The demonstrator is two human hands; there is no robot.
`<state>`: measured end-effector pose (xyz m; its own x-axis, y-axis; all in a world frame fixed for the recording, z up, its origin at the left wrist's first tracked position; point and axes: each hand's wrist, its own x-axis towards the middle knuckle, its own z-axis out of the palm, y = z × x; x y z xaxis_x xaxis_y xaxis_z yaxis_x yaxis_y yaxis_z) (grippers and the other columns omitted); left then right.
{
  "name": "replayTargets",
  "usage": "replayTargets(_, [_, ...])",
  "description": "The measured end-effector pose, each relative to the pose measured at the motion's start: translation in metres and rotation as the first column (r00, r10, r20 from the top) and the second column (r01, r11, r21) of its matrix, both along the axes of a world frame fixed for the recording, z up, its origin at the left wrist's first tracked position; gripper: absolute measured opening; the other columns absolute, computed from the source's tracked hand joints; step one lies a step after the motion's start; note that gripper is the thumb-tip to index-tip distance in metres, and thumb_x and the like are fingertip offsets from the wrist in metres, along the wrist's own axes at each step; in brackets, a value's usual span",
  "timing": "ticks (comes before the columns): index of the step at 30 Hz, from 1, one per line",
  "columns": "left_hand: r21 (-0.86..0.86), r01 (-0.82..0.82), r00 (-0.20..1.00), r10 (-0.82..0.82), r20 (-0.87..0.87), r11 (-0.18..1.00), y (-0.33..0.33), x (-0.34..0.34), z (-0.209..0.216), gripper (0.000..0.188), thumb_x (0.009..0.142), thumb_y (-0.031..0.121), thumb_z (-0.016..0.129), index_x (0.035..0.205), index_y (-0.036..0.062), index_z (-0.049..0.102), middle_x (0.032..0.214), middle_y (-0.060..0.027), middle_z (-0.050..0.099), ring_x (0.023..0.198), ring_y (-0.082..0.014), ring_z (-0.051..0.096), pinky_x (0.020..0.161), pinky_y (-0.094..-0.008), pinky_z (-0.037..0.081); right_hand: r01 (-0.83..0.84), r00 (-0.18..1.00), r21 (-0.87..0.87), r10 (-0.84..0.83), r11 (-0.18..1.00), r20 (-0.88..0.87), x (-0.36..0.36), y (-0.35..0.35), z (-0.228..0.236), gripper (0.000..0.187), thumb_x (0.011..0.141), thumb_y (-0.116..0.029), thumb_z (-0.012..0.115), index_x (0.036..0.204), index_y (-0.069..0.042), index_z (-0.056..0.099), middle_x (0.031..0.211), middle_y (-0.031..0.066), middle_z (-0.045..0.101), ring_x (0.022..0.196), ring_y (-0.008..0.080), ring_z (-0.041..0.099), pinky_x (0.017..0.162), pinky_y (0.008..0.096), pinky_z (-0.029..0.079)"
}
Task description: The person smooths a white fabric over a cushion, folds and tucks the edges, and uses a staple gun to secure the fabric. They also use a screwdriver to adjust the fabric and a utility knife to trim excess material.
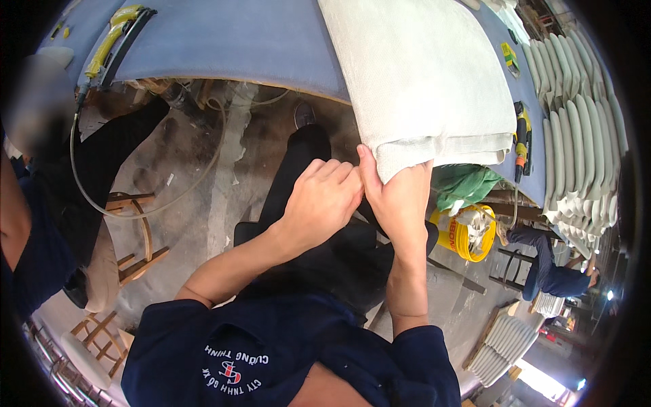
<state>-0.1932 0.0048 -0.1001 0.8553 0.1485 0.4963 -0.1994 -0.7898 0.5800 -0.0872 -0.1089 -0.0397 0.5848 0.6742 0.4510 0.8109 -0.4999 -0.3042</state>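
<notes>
A pale, woven fabric [427, 74] lies over the blue-grey work table [237, 41], its layered, folded edge hanging toward me. My right hand [401, 193] grips the near left corner, thumb on top and fingers underneath. Close beside it, my left hand [322, 203] is closed with curled fingers, its fingertips meeting the right hand at that corner. Whatever the left fingers pinch is hidden.
A yellow staple gun [108, 47] with an air hose lies at left; another staple gun [521, 139] is at right. A yellow bucket [451, 234] stands below the table. Stacked pale cushions [576, 129] rise at right. A person [41, 230] sits at left.
</notes>
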Motion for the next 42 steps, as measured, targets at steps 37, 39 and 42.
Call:
replayTargets(37, [0.109, 0.461, 0.859, -0.412, -0.304, 0.88, 0.073, 0.082, 0.083, 0.094, 0.08, 0.021, 0.081, 0.164, 0.0247, 0.04, 0.172, -0.04, 0.001, 0.069, -0.0426, 0.072, 0.07, -0.0455, 0.063, -0.151, 0.971, 0.502, 0.224, 0.852, -0.089, 0.04, -0.076, -0.049, 0.013, 0.093, -0.002, 0.071, 0.105, 0.003, 0.073, 0.098, 0.0201, 0.075, 0.091, 0.0427, 0.071, 0.089, 0.046, 0.055])
replayTargets(39, [0.155, 0.495, 0.846, -0.435, -0.308, 0.855, 0.06, 0.096, 0.091, 0.095, 0.079, 0.021, 0.08, 0.165, 0.0265, 0.04, 0.173, -0.0381, 0.001, 0.067, -0.04, 0.072, 0.069, -0.0422, 0.063, -0.091, 0.978, 0.57, 0.182, 0.816, -0.106, 0.069, -0.119, -0.045, 0.01, 0.098, -0.002, 0.065, 0.104, 0.002, 0.072, 0.096, 0.016, 0.073, 0.086, 0.0383, 0.068, 0.089, 0.044, 0.054])
replayTargets(42, [0.211, 0.394, 0.868, -0.287, -0.405, 0.895, 0.06, 0.092, 0.071, 0.099, 0.075, 0.032, 0.081, 0.165, 0.0295, 0.041, 0.173, -0.0395, 0.001, 0.073, -0.0407, 0.074, 0.071, -0.0426, 0.064, 0.303, 0.952, 0.675, -0.178, 0.673, -0.249, 0.099, -0.163, -0.027, 0.009, 0.103, -0.002, 0.062, 0.105, 0.001, 0.071, 0.095, 0.0105, 0.07, 0.089, 0.0233, 0.064, 0.089, 0.0385, 0.054])
